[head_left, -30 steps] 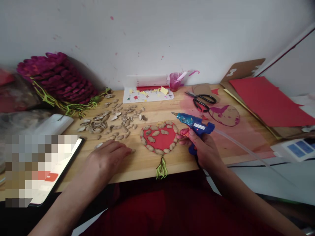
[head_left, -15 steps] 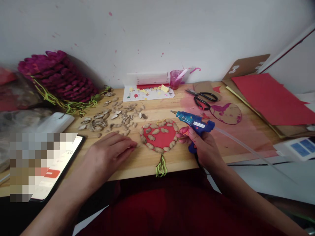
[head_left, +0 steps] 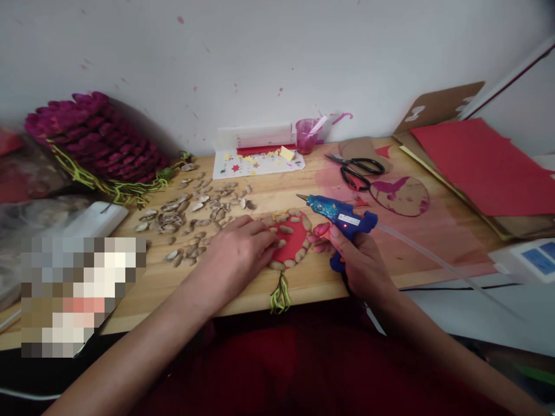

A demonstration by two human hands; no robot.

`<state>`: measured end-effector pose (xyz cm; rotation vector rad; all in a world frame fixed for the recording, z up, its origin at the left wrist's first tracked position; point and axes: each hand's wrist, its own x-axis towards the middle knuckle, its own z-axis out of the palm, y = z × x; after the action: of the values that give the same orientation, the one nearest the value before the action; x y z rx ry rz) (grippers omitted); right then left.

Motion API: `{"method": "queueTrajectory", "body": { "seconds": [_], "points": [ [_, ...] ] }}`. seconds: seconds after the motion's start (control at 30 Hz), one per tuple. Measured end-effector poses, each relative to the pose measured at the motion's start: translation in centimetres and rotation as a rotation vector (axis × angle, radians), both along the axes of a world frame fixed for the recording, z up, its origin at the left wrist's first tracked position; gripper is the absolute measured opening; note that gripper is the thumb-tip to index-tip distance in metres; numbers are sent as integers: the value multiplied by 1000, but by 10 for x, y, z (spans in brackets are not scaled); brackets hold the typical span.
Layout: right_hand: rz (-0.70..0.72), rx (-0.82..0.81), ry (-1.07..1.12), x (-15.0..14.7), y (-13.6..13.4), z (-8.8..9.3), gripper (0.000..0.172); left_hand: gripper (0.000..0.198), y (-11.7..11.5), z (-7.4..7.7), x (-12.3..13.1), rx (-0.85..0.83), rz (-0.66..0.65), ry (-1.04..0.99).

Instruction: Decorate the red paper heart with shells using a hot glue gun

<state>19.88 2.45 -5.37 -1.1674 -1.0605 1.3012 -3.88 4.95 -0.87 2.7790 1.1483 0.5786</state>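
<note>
My right hand [head_left: 362,257] grips a blue hot glue gun [head_left: 336,212], its nozzle pointing left and a small light lit on its body. A clear glue stick [head_left: 427,254] trails from its back. My left hand [head_left: 243,245] reaches over a red heart-shaped piece [head_left: 295,240] edged with peanut shells. Its fingers are closed on a peanut [head_left: 280,244] against the red surface, and they cover the heart's left part. Another peanut [head_left: 286,229] lies just above the fingertips. A yellow-green tassel [head_left: 281,293] hangs from the heart's lower tip.
Loose peanut shells [head_left: 203,202] spread left of the heart. Black-handled scissors [head_left: 359,169] and a cardboard piece [head_left: 401,196] lie at the right, near red sheets [head_left: 472,164]. A pink cup [head_left: 307,136] and star-strewn paper [head_left: 258,164] stand behind. A purple shell-covered object [head_left: 95,138] leans at back left.
My left hand has moved right from beside the heart onto it, and a peanut now shows at its fingertips inside the border. My right hand keeps the glue gun in nearly the same place.
</note>
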Motion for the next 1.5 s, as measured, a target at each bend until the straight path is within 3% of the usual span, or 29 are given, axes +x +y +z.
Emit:
{"method": "queueTrajectory", "body": {
  "seconds": [0.5, 0.73, 0.93, 1.33, 1.5],
  "points": [
    [11, -13, -18, 0, -1, 6, 19, 22, 8, 0, 11, -68, 48, 114],
    [5, -21, 15, 0, -1, 3, 18, 24, 12, 13, -14, 49, 163, -12],
    [-8, -16, 1, 0, 0, 1, 19, 36, 10, 15, -30, 55, 274, 14],
    [-29, -19, -44, 0, -1, 1, 22, 33, 4, 12, -28, 2, 285, -52],
    [-19, -16, -22, -1, 0, 1, 19, 31, 2, 11, -29, 53, 267, -37]
  ]
}}
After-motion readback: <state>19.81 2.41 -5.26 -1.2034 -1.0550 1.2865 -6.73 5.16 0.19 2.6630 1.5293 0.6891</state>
